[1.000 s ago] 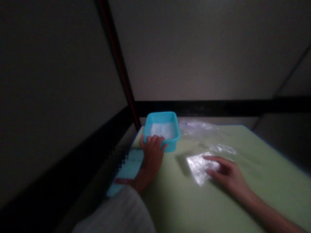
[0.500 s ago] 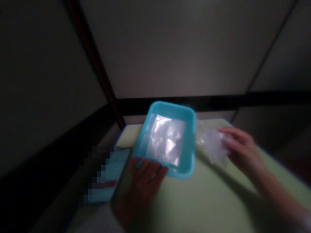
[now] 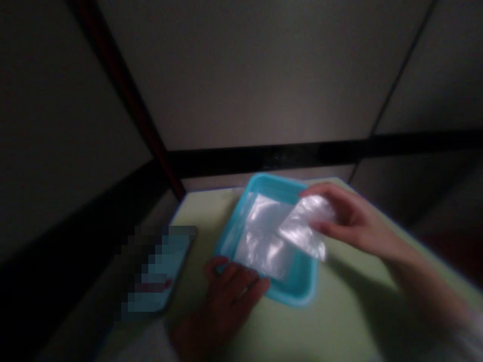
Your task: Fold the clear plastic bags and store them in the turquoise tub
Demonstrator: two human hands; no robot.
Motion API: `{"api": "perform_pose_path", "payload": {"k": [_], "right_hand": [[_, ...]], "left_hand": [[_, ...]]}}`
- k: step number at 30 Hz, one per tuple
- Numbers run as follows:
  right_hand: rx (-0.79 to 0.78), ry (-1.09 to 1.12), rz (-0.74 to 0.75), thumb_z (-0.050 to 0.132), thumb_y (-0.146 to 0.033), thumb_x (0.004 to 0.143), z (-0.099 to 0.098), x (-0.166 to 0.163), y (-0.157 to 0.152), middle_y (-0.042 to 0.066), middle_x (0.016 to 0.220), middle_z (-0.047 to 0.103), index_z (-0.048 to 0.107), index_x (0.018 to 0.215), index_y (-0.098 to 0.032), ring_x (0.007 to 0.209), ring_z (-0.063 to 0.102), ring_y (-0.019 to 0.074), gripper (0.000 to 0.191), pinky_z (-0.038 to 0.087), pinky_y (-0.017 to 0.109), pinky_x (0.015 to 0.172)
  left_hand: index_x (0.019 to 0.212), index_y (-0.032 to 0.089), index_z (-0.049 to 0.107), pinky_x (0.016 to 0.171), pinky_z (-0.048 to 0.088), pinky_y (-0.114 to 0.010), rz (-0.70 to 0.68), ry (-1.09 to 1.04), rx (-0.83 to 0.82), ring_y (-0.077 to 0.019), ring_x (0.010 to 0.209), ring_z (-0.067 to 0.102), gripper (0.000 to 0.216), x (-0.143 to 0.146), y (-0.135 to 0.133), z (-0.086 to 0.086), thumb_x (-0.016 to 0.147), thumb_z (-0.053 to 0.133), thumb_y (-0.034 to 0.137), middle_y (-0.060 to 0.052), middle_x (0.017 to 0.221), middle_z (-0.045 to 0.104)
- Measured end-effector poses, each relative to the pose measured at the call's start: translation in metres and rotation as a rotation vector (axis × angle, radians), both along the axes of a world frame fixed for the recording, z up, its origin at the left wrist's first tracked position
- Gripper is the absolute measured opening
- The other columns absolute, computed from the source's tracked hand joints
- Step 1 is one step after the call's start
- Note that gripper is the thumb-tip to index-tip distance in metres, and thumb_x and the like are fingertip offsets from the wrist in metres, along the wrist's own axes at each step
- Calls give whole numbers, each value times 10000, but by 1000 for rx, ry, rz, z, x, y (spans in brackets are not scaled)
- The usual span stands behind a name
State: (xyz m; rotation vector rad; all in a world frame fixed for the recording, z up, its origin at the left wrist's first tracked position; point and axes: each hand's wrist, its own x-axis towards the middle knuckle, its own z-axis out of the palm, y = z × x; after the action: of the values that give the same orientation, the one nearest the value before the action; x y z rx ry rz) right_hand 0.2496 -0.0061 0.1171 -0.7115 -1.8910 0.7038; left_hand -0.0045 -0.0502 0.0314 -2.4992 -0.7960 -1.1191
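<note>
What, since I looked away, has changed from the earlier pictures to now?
The blue basin has come right and nearer the person, from the table's far left corner. The right hand, holding clear plastic, has gone from beside the basin to over its right side. The left hand stays on the near rim; shiny plastic still lies inside.

The left hand (image 3: 230,301) grips the turquoise rectangular plastic tray (image 3: 300,299); the right hand (image 3: 356,221) holds a clear plastic sheet (image 3: 304,229) above it.
</note>
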Motion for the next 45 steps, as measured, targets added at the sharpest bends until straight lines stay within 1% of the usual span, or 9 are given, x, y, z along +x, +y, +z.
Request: {"api": "perform_pose_path", "payload": {"k": [2, 7, 10, 15, 23, 28, 31, 40, 45], "right_hand": [[-14, 13, 23, 705, -126, 734, 1, -2, 2, 23, 1033, 600, 549, 1158, -251, 847, 602, 143, 469, 517, 223, 681], [-191, 78, 182, 697, -106, 735, -1, -6, 12, -25, 815, 609, 374, 1307, -274, 664, 602, 113, 678, 509, 192, 559], [-257, 81, 215, 688, -104, 738, -4, -8, 18, -30, 794, 600, 336, 1328, -261, 633, 591, 101, 705, 502, 187, 543], [-215, 51, 172, 711, -108, 698, -3, -10, 23, -20, 859, 554, 380, 1279, -236, 710, 594, 108, 681, 505, 190, 568], [-237, -160, 233, 621, -108, 770, 0, -8, 26, -33, 805, 573, 280, 1348, -210, 762, 609, 125, 678, 518, 243, 691], [-152, -550, 339, 567, -91, 802, 7, -12, 22, 14, 881, 618, 337, 1366, -192, 834, 621, 160, 618, 502, 288, 757], [-90, -691, 394, 558, -59, 804, 9, -19, 22, 34, 902, 642, 365, 1372, -179, 838, 620, 162, 612, 488, 276, 755], [-6, -821, 322, 574, -27, 786, 11, -21, 21, 45, 952, 659, 545, 1201, -162, 865, 606, 152, 438, 467, 254, 759], [127, -764, 308, 608, -25, 753, 10, -17, 24, 25, 919, 685, 612, 1072, -163, 844, 621, 154, 348, 451, 290, 817]], "left_hand": [[877, 206, 606, 839, 304, -328, -26, 2, 2, -122, 683, 504, 290, 2, -1, -1, 971, 355, 96, 41, 746, 615], [885, 202, 604, 872, 289, -319, -85, 19, 22, -115, 694, 506, 324, 5, -5, 3, 1011, 308, 164, 51, 750, 630], [903, 206, 608, 900, 280, -319, -95, 43, 6, -112, 717, 519, 319, 4, -7, 4, 1012, 312, 160, 53, 766, 643], [924, 202, 618, 919, 280, -316, -116, 43, -11, -108, 734, 533, 320, 1, -7, 1, 1010, 313, 155, 48, 790, 656], [927, 205, 631, 959, 264, -321, -120, 63, -7, -110, 747, 529, 298, -1, -8, 2, 997, 349, 140, 46, 796, 662], [933, 209, 630, 946, 273, -317, -122, 101, -24, -109, 753, 532, 287, -2, -9, 4, 997, 356, 150, 46, 818, 666], [928, 202, 621, 940, 272, -327, -123, 94, -5, -113, 743, 532, 285, -3, -9, 5, 995, 353, 133, 40, 802, 661], [909, 205, 608, 934, 268, -310, -174, 41, 50, -98, 693, 511, 305, 1, -4, 3, 1003, 326, 139, 61, 783, 642], [899, 205, 629, 939, 269, -308, -165, -8, 50, -102, 701, 510, 341, 2, -2, 1, 998, 315, 118, 52, 773, 636]]}}
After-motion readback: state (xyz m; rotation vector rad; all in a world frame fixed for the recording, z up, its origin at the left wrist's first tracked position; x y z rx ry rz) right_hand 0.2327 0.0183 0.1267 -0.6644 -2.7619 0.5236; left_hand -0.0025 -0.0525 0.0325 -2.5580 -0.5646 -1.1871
